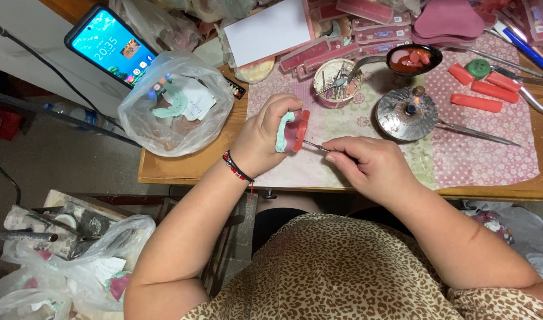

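My left hand (262, 136) grips a dental model (291, 131), pale green plaster with a red wax rim, held on edge above the pink patterned mat (473, 154). My right hand (372, 166) pinches a thin metal instrument (315, 145) whose tip touches the red wax side of the model. Both hands hover over the near edge of the wooden table (182, 169).
A small burner on a metal dish (409, 112) with a flame stands right of the hands. A ladle of red wax (412, 59), red wax sticks (476, 102), a cup of tools (333, 83), a plastic bag with models (174, 106) and a phone (111, 46) surround them.
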